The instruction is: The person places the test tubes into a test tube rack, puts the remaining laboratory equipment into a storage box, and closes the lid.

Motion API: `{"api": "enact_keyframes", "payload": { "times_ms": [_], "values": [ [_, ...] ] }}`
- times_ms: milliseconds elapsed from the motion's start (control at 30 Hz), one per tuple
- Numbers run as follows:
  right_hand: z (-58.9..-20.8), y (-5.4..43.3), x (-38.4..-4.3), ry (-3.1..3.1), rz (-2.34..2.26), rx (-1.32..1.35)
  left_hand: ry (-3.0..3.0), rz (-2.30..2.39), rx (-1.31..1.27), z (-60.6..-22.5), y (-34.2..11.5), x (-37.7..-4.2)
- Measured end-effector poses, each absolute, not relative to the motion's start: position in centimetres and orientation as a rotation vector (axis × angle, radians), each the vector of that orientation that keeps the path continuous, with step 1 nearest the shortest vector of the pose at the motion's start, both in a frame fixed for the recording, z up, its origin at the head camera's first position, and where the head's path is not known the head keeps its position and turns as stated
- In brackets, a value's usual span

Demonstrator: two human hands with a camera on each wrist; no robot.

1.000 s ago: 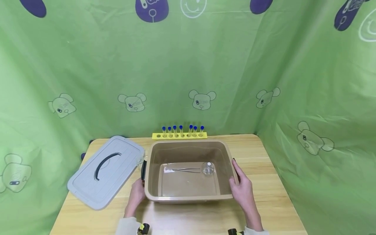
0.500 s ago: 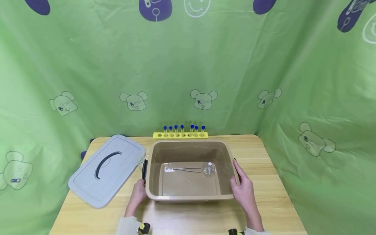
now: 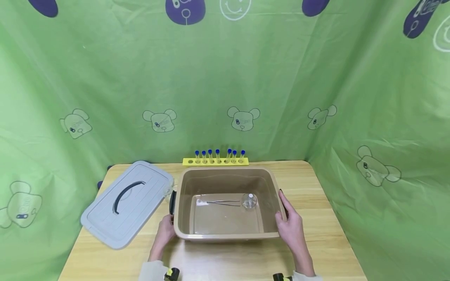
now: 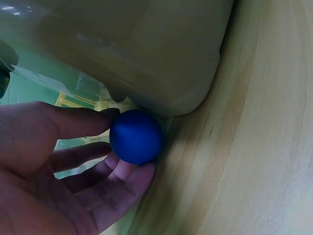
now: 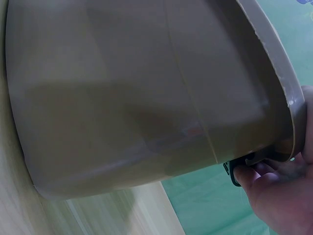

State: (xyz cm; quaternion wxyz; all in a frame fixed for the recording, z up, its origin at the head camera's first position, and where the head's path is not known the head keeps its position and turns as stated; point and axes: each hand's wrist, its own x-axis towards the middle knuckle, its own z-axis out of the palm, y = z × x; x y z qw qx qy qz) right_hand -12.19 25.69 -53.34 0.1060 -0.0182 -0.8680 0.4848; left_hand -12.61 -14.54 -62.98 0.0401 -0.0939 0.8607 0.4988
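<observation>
A tan plastic storage box (image 3: 225,236) stands in the middle of the table, its mouth upward. Tweezers (image 3: 223,202) and a round clear glass vessel with a white cap (image 3: 249,201) lie inside. My right hand (image 3: 291,226) grips the box at its right end, thumb over the rim and fingers at the black handle (image 5: 235,175). My left hand (image 3: 165,230) is low beside the left end, partly hidden by the box. In the left wrist view, its thumb and fingers hold a smooth blue ball-like thing (image 4: 136,136) close to the box's lower corner.
A grey lid (image 3: 131,207) with a black handle lies at the left, close to the box. Behind the box, a yellow rack (image 3: 215,161) holds several blue-capped test tubes (image 3: 217,156). One rack hole at the left end has no tube. Green curtains surround the wooden table (image 3: 313,203).
</observation>
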Motion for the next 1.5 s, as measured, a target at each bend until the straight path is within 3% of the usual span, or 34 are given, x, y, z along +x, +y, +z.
{"api": "enact_keyframes", "payload": {
  "times_ms": [600,1500],
  "values": [
    [-53.3,25.6,-12.2,-2.538,1.436,-0.039,2.520,1.715,-0.259,-63.2,-15.6,-11.5],
    [-53.7,25.6,-12.2,-2.514,1.436,-0.031,2.545,1.761,-0.408,-57.6,-18.8,-8.8]
  ]
}}
